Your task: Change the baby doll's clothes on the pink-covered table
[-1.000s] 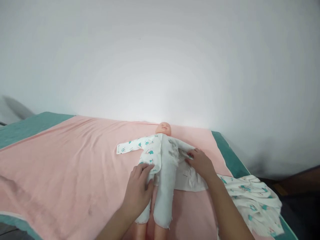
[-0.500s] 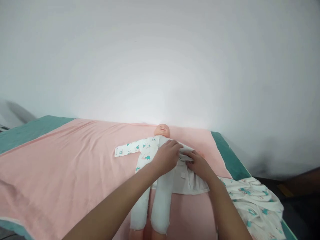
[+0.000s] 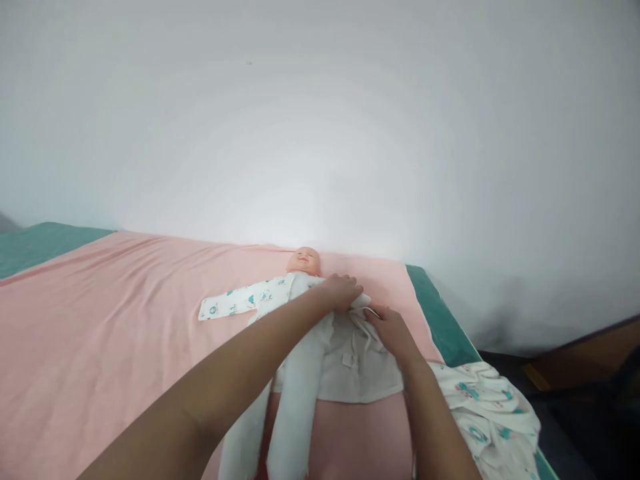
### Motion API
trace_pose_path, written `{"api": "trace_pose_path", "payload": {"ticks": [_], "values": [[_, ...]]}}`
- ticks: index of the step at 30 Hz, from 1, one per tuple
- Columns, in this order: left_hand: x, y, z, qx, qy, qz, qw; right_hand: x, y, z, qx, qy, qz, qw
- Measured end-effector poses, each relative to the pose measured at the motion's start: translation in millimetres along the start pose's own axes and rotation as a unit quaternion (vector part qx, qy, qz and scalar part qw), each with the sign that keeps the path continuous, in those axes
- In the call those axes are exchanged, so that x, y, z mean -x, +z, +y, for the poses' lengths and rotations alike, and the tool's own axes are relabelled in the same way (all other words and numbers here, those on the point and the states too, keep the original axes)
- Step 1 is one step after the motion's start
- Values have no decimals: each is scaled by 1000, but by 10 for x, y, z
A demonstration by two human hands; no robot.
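Observation:
A baby doll [image 3: 306,261] lies on its back, its legs toward me and wrapped in white padding. A white baby shirt [image 3: 360,380] with teal prints covers its arm on the left side. On the right side the shirt is spread open, plain inside and small tag showing. My left hand [image 3: 343,292] is closed over the doll's white-covered arm on the right side, its fingertips partly hidden. Beside it, my right hand [image 3: 390,328] pinches the shirt's cloth near the end of that arm.
A pink sheet [image 3: 125,333] lies over a teal bed cover [image 3: 440,313]. A crumpled white printed garment [image 3: 495,413] rests at the right edge. Behind the bed stands a pale wall [image 3: 320,133]. A brown wooden piece [image 3: 585,357] is at the far right.
My left hand has moved outward along the doll's arm. My right hand stays at the shirt, whose cloth is now bunched differently. The whole view has shifted rightward.

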State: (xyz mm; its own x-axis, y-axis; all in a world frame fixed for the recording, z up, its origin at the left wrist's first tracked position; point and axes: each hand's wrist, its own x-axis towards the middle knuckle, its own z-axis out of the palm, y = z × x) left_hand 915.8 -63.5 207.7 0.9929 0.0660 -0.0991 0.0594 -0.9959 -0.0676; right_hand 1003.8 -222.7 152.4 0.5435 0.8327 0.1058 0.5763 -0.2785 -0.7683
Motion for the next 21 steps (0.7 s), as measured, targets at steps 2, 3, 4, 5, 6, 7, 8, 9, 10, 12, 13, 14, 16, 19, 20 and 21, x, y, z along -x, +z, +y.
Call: {"api": "trace_pose_path", "payload": {"ticks": [2,3,4,5,6,7,8,9,10,12,13,14,16,19,20,21], "values": [[48,-84,-89,-4,-3,10,1000,19,-81,37,-97,56,8,994],[73,-122,-120,-4,-6,18,1000,25,-115,60,-155,88,22,984],[98,-154,-140,-1,-9,24,1000,25,-141,82,-213,113,40,970],[123,-179,-150,4,-13,27,1000,20,-158,103,-271,133,61,951],[147,-196,-151,11,-18,25,999,7,-169,120,-321,149,82,932],[169,-206,-146,18,-23,20,999,-11,-176,132,-360,160,100,914],[190,-208,-137,20,-25,14,999,-33,-184,138,-387,170,110,899],[210,-206,-126,18,-24,9,1000,-55,-196,138,-406,181,111,889],[227,-201,-116,10,-19,8,1000,-75,-216,130,-420,194,106,880],[259,-194,-103,-15,-5,12,1000,-97,-283,92,-443,221,90,864],[274,-196,-102,-28,-1,12,1000,-96,-329,61,-455,232,80,856],[288,-203,-105,-41,-1,11,999,-87,-380,22,-465,238,68,850],[316,-231,-114,-65,-8,-1,998,-54,-480,-77,-471,235,53,849],[345,-275,-112,-91,-15,-15,996,-2,-555,-264,-442,211,54,870],[347,-283,-101,-93,-16,-14,995,8,-548,-331,-420,191,70,885],[344,-287,-84,-89,-21,-12,996,13,-525,-401,-394,164,92,900]]}}
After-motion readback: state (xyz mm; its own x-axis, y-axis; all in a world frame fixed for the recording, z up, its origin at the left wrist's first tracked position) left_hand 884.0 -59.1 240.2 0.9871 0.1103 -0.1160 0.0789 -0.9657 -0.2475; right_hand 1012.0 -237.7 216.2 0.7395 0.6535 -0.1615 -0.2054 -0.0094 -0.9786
